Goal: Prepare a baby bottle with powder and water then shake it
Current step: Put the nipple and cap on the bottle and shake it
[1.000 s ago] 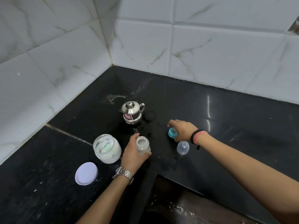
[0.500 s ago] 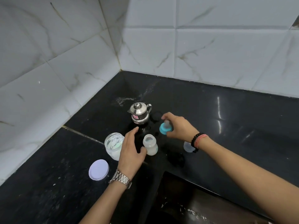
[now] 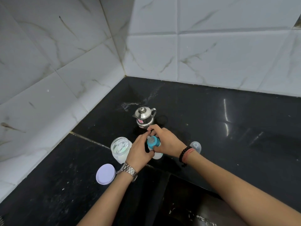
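A small translucent baby bottle (image 3: 157, 155) stands on the black counter (image 3: 228, 144). My left hand (image 3: 140, 152) grips its side. My right hand (image 3: 166, 142) holds the teal nipple ring (image 3: 153, 142) on top of the bottle's mouth. An open glass jar of white powder (image 3: 120, 148) stands just left of my left hand, and its lilac lid (image 3: 105, 174) lies flat in front of it. The clear bottle cap (image 3: 196, 146) sits to the right, behind my right wrist. A small steel kettle (image 3: 144, 117) with its lid on stands behind both hands.
White marble-look tiled walls (image 3: 81, 62) meet in a corner behind the counter. A dark sink basin (image 3: 187, 209) drops away at the front edge below my arms. Water is spilled on the counter near the kettle.
My right hand has carried the teal nipple ring from the right onto the bottle's mouth. My left hand has closed again around the bottle. The camera has tilted upward.
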